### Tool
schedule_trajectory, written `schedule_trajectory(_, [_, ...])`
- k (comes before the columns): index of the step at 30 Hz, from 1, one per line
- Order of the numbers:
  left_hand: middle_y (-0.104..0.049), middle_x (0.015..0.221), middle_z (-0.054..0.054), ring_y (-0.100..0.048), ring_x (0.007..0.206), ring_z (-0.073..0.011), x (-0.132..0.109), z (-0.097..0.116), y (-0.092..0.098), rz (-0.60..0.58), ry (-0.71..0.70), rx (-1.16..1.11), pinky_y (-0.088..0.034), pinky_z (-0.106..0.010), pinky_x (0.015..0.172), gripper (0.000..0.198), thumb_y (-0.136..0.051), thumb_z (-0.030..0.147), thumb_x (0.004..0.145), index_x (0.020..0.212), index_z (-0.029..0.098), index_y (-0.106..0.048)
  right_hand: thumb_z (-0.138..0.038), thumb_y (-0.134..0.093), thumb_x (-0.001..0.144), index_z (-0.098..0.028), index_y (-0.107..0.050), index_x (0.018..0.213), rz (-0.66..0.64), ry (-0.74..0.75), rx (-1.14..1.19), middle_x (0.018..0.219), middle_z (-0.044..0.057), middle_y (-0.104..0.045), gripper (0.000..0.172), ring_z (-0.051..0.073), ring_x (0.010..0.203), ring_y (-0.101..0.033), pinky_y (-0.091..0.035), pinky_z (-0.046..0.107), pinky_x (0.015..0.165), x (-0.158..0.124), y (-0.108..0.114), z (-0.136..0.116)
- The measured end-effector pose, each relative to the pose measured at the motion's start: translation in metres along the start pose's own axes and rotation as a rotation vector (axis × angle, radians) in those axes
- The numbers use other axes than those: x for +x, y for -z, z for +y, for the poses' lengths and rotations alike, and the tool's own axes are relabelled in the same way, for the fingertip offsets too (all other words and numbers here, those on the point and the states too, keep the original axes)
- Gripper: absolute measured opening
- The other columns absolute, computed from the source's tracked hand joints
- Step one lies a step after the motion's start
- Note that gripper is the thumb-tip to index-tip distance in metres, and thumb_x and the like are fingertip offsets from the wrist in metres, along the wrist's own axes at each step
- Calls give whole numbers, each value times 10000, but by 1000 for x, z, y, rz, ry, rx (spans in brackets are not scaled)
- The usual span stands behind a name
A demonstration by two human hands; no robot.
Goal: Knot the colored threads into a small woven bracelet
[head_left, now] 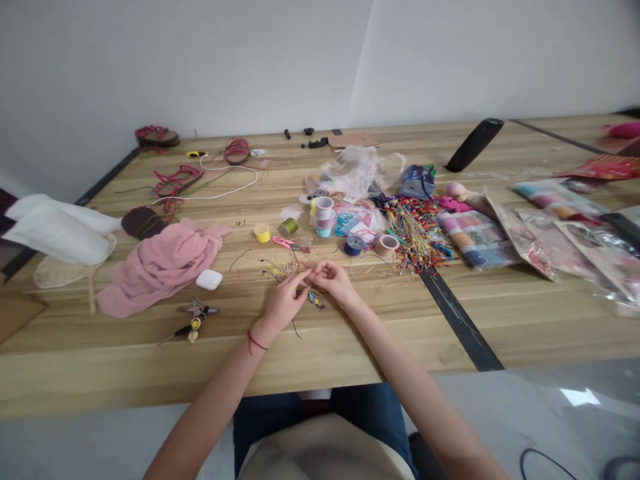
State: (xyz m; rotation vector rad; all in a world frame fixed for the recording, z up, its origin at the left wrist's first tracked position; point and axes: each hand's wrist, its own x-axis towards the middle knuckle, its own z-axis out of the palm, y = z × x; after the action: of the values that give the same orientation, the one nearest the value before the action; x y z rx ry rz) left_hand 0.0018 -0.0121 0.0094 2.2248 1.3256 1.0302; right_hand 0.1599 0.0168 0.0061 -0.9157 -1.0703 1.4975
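Note:
Over the middle of the table, my left hand (pixel 289 297) and my right hand (pixel 334 281) meet with pinched fingertips. Between them they seem to grip a thin cord, mostly hidden by the fingers. A small blue, yellow and red piece (pixel 316 300) shows just below the fingertips. One dark thread end (pixel 296 328) sticks out under my left hand. Loose yellow and dark thread scraps (pixel 278 269) lie just beyond my left fingers. Farther back are pink thread snips (pixel 283 242), a yellow spool (pixel 261 233) and a green spool (pixel 289 226).
Stacked pale spools (pixel 325 217), a navy spool (pixel 354 247) and a heap of colourful cords (pixel 417 233) stand beyond my hands. To the left lie a pink cloth (pixel 167 267), a white case (pixel 209 280) and keys (pixel 195 321). Plastic packets (pixel 480 240) cover the right.

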Motion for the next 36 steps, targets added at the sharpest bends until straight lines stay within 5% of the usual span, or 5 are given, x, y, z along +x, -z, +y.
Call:
schedule_trajectory(5, [-708, 968, -31, -586, 621, -94, 0, 1, -2, -11, -40, 15, -513, -221, 664, 436, -590, 82, 845, 1269, 176, -550, -328, -785, 598, -201, -477, 707, 25, 4, 11, 601, -73, -532, 350, 60, 477, -440, -362, 186, 463, 1, 0, 4])
schedule_trajectory(13, [-710, 865, -13, -603, 632, -107, 0, 0, -3, -15, -11, -9, -529, -239, 699, 428, -592, 77, 838, 1255, 169, -563, -242, -689, 584, -176, -602, 858, 50, -24, -62, 656, -26, -602, 295, 94, 552, -520, -420, 202, 508, 2, -2, 7])
schedule_trajectory(29, [-716, 885, -16, -628, 656, -111, -2, -3, -7, -14, 52, 55, -535, -232, 677, 470, -621, 89, 831, 1288, 174, -551, -224, -639, 588, -165, -617, 852, 51, -11, -82, 583, -44, -593, 272, 69, 452, -469, -397, 201, 454, 3, -3, 7])
schedule_trajectory(36, [-686, 1149, -73, -681, 892, -163, -5, -3, -9, -28, -9, 162, -561, -292, 825, 463, -568, 104, 865, 1317, 200, -535, -266, -593, 643, -137, -654, 870, 8, -66, -140, 461, -71, -512, 268, 67, 406, -423, -335, 179, 406, 0, -4, 6])
